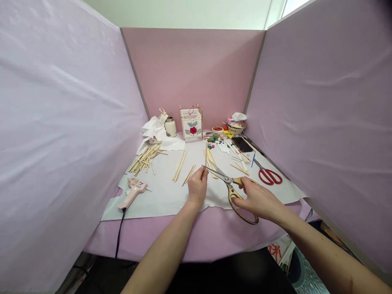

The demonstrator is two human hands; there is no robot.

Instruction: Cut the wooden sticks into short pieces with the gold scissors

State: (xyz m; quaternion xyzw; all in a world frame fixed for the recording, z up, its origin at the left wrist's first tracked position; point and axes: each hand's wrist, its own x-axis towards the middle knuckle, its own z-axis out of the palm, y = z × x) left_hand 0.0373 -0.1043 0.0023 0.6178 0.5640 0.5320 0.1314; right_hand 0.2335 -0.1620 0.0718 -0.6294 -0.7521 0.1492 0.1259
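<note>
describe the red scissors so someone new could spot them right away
Look to the right end of the white paper sheet, near the pink right wall. The red scissors lie on the paper below the black phone. Their red loop handles set them apart from the gold scissors in the right hand.

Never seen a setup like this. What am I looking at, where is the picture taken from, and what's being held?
No machine here: this is one picture from a camera worn on a person's head, looking down at their own two hands inside a booth of pink panels. The left hand pinches a thin wooden stick, and the right hand holds gold-handled scissors with the blades at the stick. On the white paper sheet lie more sticks, a pink glue gun, marker pens, red-handled scissors and a small paper lantern.
</note>
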